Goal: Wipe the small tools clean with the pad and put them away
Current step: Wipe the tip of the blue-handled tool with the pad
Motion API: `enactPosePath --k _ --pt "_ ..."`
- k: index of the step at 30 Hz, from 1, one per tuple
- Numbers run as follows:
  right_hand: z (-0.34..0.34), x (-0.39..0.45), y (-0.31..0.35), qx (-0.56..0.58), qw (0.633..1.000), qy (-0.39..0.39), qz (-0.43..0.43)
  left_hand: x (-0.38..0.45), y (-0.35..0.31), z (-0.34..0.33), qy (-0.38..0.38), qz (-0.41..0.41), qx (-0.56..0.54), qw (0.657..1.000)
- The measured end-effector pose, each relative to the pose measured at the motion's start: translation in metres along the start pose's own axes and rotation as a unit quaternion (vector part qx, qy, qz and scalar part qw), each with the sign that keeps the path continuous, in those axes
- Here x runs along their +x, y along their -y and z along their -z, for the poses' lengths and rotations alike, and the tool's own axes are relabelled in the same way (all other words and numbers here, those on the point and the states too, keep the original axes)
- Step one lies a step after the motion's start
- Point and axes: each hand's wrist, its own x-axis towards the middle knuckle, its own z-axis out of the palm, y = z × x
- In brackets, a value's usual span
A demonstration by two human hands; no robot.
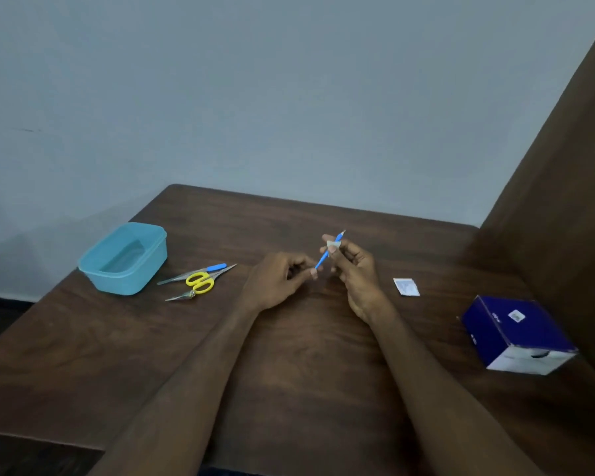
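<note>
L hand (282, 280) pinches lower end of blue-handled tool (323, 257); R hand (352, 269) pinches white pad (333, 247) round its upper part. Blue tub (126, 259), yellow scissors (200, 282) lie left on table (306, 355).

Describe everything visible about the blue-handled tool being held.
The tool is thin, with a blue handle and a fine metal tip. It is held tilted above the table, tip up and away. The left hand pinches its lower end; the right hand presses a small pale pad around its upper shaft.
</note>
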Motion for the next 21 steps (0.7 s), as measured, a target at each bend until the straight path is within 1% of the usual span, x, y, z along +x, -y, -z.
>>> enactPosePath --k 4,6,9,12,17,18,21 --pt "0.001 0.001 -0.002 -0.056 0.998 0.011 0.016 0.002 -0.004 0.002 0.001 0.018 -0.007 1.000" --pt "0.002 0.003 -0.006 -0.052 0.998 0.011 0.020 0.003 -0.004 0.002 0.003 0.034 -0.022 0.999" --pt "0.004 0.007 -0.010 -0.050 0.998 0.035 0.023 0.003 -0.006 0.000 -0.011 0.064 -0.048 0.997" --pt "0.004 0.008 -0.015 -0.061 0.997 0.043 0.025 0.002 -0.007 0.000 -0.028 0.071 -0.079 0.994" --pt "0.000 0.008 -0.020 -0.149 0.985 0.052 0.073 0.001 -0.009 -0.001 -0.035 0.071 -0.094 0.992" --pt "-0.001 0.007 -0.020 -0.149 0.985 0.047 0.076 0.002 -0.010 -0.001 -0.054 0.072 -0.100 0.991" --pt "0.005 0.005 -0.018 -0.142 0.986 0.032 0.080 0.006 -0.012 -0.002 -0.170 0.096 -0.092 0.976"
